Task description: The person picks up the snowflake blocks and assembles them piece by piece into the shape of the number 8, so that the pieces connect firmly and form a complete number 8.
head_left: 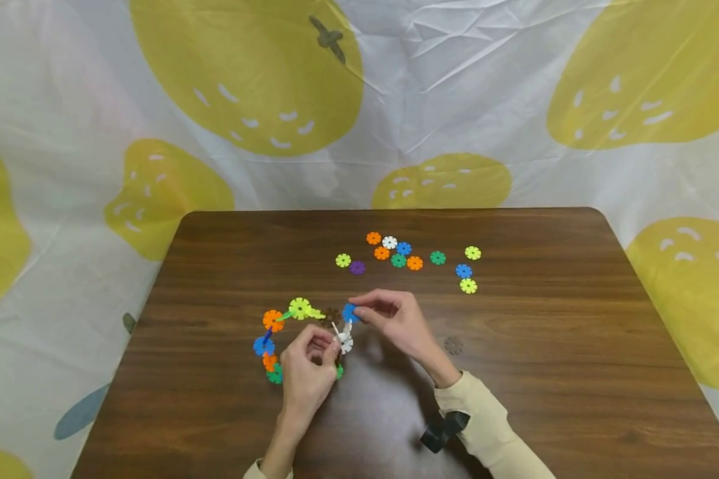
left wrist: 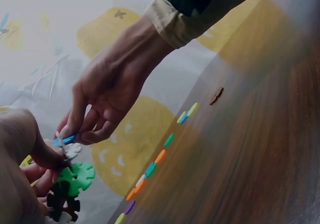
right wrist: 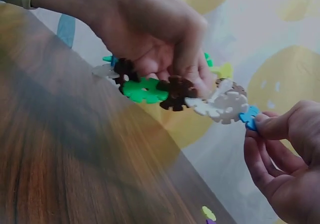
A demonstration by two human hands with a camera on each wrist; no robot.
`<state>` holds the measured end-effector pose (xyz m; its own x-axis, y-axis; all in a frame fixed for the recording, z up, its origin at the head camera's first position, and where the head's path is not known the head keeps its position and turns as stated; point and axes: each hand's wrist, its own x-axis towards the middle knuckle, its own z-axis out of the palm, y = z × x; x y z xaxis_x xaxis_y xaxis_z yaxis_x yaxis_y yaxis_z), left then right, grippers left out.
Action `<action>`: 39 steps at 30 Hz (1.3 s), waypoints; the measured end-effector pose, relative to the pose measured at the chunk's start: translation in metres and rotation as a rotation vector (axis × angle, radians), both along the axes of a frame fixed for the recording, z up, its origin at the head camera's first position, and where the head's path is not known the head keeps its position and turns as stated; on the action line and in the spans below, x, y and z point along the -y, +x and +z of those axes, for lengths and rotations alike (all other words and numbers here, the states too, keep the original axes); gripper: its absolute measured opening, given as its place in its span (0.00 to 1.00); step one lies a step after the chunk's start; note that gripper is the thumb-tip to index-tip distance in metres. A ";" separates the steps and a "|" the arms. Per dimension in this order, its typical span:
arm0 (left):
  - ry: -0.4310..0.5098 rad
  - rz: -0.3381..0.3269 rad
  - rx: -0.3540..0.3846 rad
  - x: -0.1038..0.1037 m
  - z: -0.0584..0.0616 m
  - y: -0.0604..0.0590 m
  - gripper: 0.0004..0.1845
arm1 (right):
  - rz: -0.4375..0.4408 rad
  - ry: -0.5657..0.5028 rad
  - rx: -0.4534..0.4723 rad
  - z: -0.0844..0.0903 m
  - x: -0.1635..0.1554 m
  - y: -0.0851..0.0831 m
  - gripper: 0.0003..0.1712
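My right hand (head_left: 398,326) pinches a blue notched plastic disc (right wrist: 248,118) between thumb and fingertips. The blue disc meets the edge of a white disc (right wrist: 231,107); whether their slots are locked cannot be told. That white disc belongs to a looped chain of joined notched discs, held up by my left hand (head_left: 311,366) with thumb and fingers near the white pieces. Along the chain show a green disc (right wrist: 145,90), a brown disc (right wrist: 177,93), an orange disc (head_left: 273,320) and a yellow-green disc (head_left: 300,308). My left hand hides part of the loop.
Several loose discs lie towards the back of the brown table (head_left: 545,319), among them a purple disc (head_left: 357,267) and a white disc (head_left: 389,242). A single brown disc (head_left: 453,345) lies right of my right hand. A patterned cloth (head_left: 455,80) hangs behind the table.
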<state>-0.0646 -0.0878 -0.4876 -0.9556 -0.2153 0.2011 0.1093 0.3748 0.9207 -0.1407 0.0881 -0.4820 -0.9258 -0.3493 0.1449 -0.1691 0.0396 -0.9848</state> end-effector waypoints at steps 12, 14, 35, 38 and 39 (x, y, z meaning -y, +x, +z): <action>0.059 0.068 -0.037 -0.009 -0.001 0.001 0.07 | -0.054 -0.025 -0.050 0.003 0.004 0.005 0.12; 0.067 0.057 -0.058 -0.011 0.000 -0.001 0.06 | -0.072 -0.048 -0.054 0.005 0.004 0.005 0.14; -0.190 -0.249 -0.055 0.037 0.051 -0.024 0.05 | 0.081 -0.052 0.134 0.012 0.002 -0.002 0.18; -0.216 -0.308 0.052 0.036 0.048 -0.033 0.05 | 0.117 -0.047 0.141 0.010 0.004 -0.002 0.17; -0.212 -0.321 0.083 0.035 0.047 -0.034 0.04 | 0.125 -0.048 0.146 0.010 0.005 -0.003 0.17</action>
